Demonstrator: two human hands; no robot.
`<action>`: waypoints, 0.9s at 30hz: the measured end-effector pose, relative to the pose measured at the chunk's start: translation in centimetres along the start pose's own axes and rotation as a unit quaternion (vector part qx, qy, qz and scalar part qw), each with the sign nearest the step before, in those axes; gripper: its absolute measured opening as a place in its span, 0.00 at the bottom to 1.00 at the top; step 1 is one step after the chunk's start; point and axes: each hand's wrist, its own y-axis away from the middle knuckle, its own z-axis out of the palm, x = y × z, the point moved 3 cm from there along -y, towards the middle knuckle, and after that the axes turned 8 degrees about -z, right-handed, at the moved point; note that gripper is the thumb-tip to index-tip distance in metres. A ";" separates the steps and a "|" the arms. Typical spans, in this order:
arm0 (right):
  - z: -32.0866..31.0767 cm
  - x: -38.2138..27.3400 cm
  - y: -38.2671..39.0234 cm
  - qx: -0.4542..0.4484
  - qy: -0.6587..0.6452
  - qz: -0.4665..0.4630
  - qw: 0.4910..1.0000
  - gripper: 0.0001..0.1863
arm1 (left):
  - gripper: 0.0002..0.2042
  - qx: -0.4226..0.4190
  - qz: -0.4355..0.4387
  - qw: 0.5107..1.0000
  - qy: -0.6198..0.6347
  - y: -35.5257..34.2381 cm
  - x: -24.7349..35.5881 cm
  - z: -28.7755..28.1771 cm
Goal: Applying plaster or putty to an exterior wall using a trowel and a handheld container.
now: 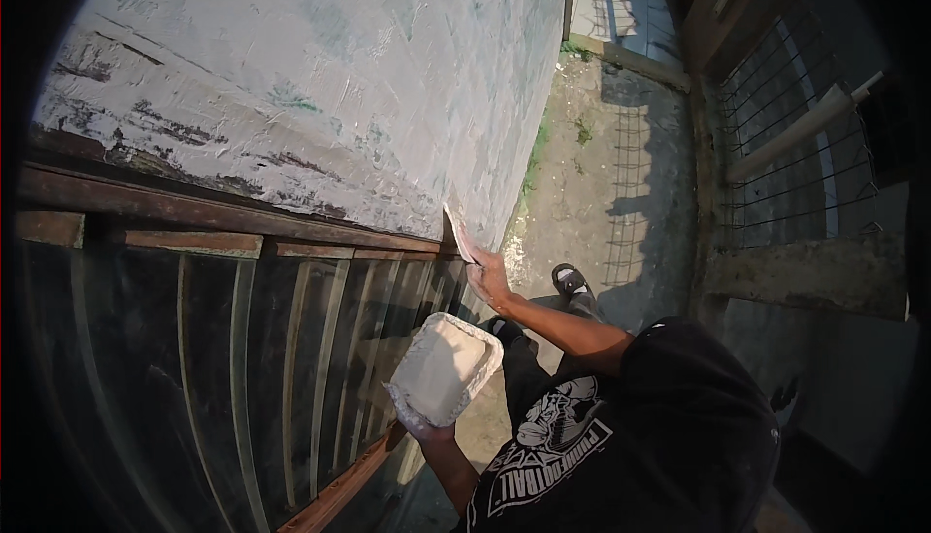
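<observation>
My left hand [425, 426] is closed on the lower edge of a whitish, plaster-caked tray [483, 376], holding it up near my body. White filler paste [438, 370] lies inside it. Further up, my right hand [488, 278] grips a thin, flat, pale scraper [456, 230], its edge against the bottom corner of the wall [330, 77]. Smears of white coat, with greenish patches, cover that wall. Rough, dark, peeled spots run along its lower border. The scraper's handle is hidden by my fingers.
Under the wall runs a brown wooden beam [223, 203], with a slatted window [262, 368] below it. A concrete path [601, 174] passes on the right, beside a wire-mesh fence [805, 126] and a concrete ledge [810, 276]. My sandalled foot [570, 281] stands on the path.
</observation>
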 end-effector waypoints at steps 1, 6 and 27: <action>-0.5 -0.2 0.7 0.015 0.007 0.002 1.000 0.37 | 0.29 -0.016 -0.022 0.999 -0.027 -0.3 0.6 0.3; -0.9 -0.8 0.5 0.153 0.055 -0.018 0.986 0.26 | 0.29 -0.076 -0.104 0.987 -0.091 -2.1 2.4 -1.0; 0.5 -1.2 -0.7 0.071 0.025 0.123 0.989 0.36 | 0.29 -0.173 -0.231 0.941 -0.176 -3.3 2.3 0.3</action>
